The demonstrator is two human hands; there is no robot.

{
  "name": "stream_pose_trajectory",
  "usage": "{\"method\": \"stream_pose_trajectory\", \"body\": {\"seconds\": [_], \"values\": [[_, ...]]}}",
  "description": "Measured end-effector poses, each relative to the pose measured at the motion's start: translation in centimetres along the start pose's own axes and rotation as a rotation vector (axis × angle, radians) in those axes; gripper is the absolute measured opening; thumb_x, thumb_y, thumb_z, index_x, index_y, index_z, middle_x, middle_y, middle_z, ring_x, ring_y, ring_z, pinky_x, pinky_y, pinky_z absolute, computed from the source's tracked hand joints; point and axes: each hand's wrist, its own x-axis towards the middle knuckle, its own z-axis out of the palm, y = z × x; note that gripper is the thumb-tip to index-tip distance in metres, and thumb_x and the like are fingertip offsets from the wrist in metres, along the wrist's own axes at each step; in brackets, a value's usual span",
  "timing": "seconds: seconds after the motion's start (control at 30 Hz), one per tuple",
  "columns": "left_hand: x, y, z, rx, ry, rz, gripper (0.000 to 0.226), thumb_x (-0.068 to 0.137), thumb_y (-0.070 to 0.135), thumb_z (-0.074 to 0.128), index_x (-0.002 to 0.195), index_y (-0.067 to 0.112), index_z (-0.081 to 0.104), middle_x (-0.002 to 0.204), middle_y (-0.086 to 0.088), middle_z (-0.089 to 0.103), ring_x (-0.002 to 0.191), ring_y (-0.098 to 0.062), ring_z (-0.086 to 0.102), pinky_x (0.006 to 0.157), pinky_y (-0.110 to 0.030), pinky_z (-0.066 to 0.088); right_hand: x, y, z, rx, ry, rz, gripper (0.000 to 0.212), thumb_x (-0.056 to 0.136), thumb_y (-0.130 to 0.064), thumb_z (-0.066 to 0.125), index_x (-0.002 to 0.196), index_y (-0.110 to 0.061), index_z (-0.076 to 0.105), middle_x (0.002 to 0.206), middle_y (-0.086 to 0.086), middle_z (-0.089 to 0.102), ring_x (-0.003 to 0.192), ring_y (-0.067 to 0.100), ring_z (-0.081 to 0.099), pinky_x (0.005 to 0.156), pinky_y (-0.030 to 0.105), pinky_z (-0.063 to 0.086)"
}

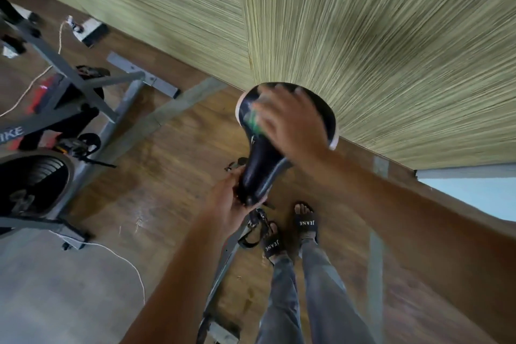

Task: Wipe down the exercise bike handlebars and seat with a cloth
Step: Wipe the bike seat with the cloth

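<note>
Wiping the black padded bike seat (259, 167) at centre, the right hand (290, 123) presses a blurred green-white cloth (252, 117) flat on its wide far end; the left hand (231, 204) grips its near nose. Next, probably sweep toward the nose.

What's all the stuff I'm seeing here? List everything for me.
Seat: one, black, centre, above the floor.
Cloth: one, green and pale, blurred, on the seat's wide end under the right hand.
Second bike: one, grey frame with a black flywheel, left.
Cord: one, white, across the floor, lower left.
Floor: brown wood.
Wall: green, streaked, top.
Sandals: two, black with white lettering, on the person's feet.
Trousers: grey, bottom centre.
Left hand: grips the seat's narrow nose.
Right hand: presses the cloth on the seat.
</note>
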Motion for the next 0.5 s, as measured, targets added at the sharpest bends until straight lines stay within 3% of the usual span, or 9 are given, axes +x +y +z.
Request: {"method": "stream_pose_trajectory", "body": {"seconds": [0.1,0.13,0.2,0.3,0.37,0.47,0.5], "values": [[0.2,-0.3,0.1,-0.009,-0.007,0.0,0.024,0.103,0.013,0.038,0.108,0.007,0.061,0.113,-0.018,0.066,0.109,-0.033,0.061,0.095,-0.049,0.05,2.5,1.3,-1.7,0.011,0.006,0.282,0.043,0.106,-0.042,0.03,0.138,-0.024,0.052,0.156,0.002,0.04,0.144,0.025,0.037,0.117,0.05,0.031],[0.3,-0.3,0.0,-0.02,-0.009,0.008,0.024,0.103,0.013,0.039,0.106,0.008,0.062,0.111,-0.017,0.067,0.108,-0.031,0.061,0.098,-0.049,0.048,1.8,0.2,-1.4,0.018,-0.022,0.242,0.046,0.105,-0.047,0.031,0.138,-0.023,0.053,0.155,0.003,0.041,0.144,0.026,0.036,0.116,0.05,0.031],[0.6,-0.5,-0.3,-0.048,-0.013,0.02,0.025,0.104,0.015,0.039,0.108,0.009,0.063,0.106,-0.014,0.069,0.104,-0.029,0.063,0.1,-0.047,0.047,-1.6,-3.1,-0.4,0.027,-0.104,-0.029,0.049,0.103,-0.053,0.033,0.134,-0.025,0.058,0.155,0.004,0.042,0.146,0.028,0.034,0.117,0.049,0.029],[0.7,-0.7,-0.5,-0.087,0.005,-0.005,0.027,0.105,0.012,0.035,0.112,0.008,0.06,0.112,-0.017,0.067,0.107,-0.033,0.063,0.101,-0.049,0.048,-2.4,-2.0,-0.6,0.021,-0.157,-0.301,0.038,0.105,-0.043,0.039,0.125,-0.025,0.065,0.152,0.002,0.047,0.144,0.027,0.038,0.117,0.047,0.03],[0.9,-0.5,-0.7,-0.113,0.017,-0.018,0.029,0.104,0.008,0.033,0.116,0.005,0.059,0.115,-0.02,0.066,0.111,-0.035,0.062,0.103,-0.052,0.046,2.4,0.0,-0.6,-0.058,-0.137,-0.29,0.034,0.104,-0.037,0.04,0.123,-0.023,0.064,0.148,0.004,0.051,0.137,0.027,0.045,0.112,0.048,0.038],[1.4,-0.7,-1.1,-0.121,0.03,-0.012,0.032,0.103,0.007,0.033,0.119,0.004,0.06,0.118,-0.02,0.065,0.111,-0.034,0.062,0.101,-0.051,0.047,7.5,0.8,-0.4,-0.081,-0.134,-0.053,0.04,0.105,-0.038,0.032,0.117,-0.019,0.065,0.122,0.003,0.064,0.114,0.025,0.059,0.097,0.044,0.047],[1.6,-0.9,-1.1,-0.117,0.038,-0.012,0.032,0.103,0.007,0.034,0.12,0.004,0.061,0.118,-0.02,0.065,0.11,-0.033,0.062,0.099,-0.05,0.048,7.4,0.3,-0.1,-0.099,-0.141,-0.094,0.041,0.104,-0.04,0.031,0.117,-0.02,0.064,0.12,0.001,0.064,0.113,0.023,0.059,0.098,0.043,0.046]]}}
